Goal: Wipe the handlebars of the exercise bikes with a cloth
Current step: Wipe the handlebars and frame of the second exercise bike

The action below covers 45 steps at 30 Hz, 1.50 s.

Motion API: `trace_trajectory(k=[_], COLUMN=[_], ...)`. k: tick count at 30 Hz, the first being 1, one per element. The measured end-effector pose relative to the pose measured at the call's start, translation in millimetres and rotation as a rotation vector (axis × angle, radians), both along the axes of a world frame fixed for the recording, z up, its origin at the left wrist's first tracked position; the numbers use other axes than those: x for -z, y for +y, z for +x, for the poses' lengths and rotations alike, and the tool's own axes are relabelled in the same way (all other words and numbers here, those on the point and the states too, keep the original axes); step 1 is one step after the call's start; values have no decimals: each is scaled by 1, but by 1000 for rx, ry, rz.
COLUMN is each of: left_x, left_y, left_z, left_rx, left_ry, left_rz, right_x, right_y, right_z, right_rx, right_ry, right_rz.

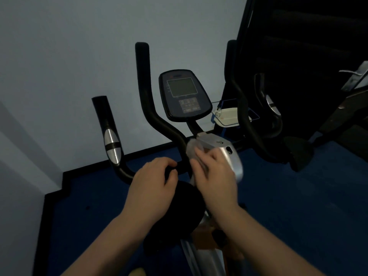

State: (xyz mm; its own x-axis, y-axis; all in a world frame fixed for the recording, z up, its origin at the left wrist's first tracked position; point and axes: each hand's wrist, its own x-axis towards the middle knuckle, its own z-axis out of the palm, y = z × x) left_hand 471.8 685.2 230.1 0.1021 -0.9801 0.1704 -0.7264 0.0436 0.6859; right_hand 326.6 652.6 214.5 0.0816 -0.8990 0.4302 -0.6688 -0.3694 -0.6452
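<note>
A dim room: pale wall (pixel 69 46) ahead and to the left, a black skirting strip along its foot, and a blue floor (pixel 298 206) beneath the bike (pixel 219 148). The skirting steps in at the left corner. The bike stands close to the wall, its console (pixel 185 94) tilted up on a short stem above a silver housing. Black handlebars (pixel 147 100) curve up on both sides; the outer left grip carries a silver sensor patch, and so does the right one. A dark machine (pixel 298 56) fills the right side, with a small white tray (pixel 227 116) between it and the console.

The left hand (pixel 153 182) is curled round the low black bar just left of the stem, gripping it. The right hand (pixel 215 172), blurred, presses a pale cloth (pixel 192 148) against the bar where it meets the silver housing; its fingers lie fairly straight over the cloth, and whether any pinch it I cannot tell. The black saddle (pixel 179 212) sits under both wrists
</note>
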Motion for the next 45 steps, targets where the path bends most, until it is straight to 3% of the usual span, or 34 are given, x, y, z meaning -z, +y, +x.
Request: trace_trajectory(k=[3, 6, 8, 11, 17, 22, 26, 34, 38, 41, 45], left_x=[2, 2, 2, 2, 1, 0, 7, -2, -3, -4, -6], left_y=[-2, -5, -4, 0, 5, 23, 39, 7, -11, -25, -40], left_z=[1, 1, 0, -1, -2, 6, 33, 70, 96, 105, 129], left_rx=[-11, -10, -26, -58, -182, -206, -233, -135, -77, -7, 143], left_ry=[-4, -10, 6, 44, 118, 113, 40, 0, 35, 8, -8], left_rz=[-6, 3, 9, -17, -99, -165, -280, -374, -408, -440, -475], right_x=[2, -8, -7, 3, -30, -30, -41, -52, -45, -46, -59], right_y=[4, -26, -27, -2, -32, -51, -63, -58, -46, -43, -42], right_z=[-28, -15, -3, -18, -6, 8, -21, 3, 15, 48, 60], right_rx=[-142, -68, -22, -104, -197, -565, -818, -865, -642, -626, -541], right_ry=[-32, 0, -130, -159, -6, 420, 519, 631, 480, 443, 610], right_rz=[12, 44, 74, 9, -132, -125, -54, 16, 85, 250, 361])
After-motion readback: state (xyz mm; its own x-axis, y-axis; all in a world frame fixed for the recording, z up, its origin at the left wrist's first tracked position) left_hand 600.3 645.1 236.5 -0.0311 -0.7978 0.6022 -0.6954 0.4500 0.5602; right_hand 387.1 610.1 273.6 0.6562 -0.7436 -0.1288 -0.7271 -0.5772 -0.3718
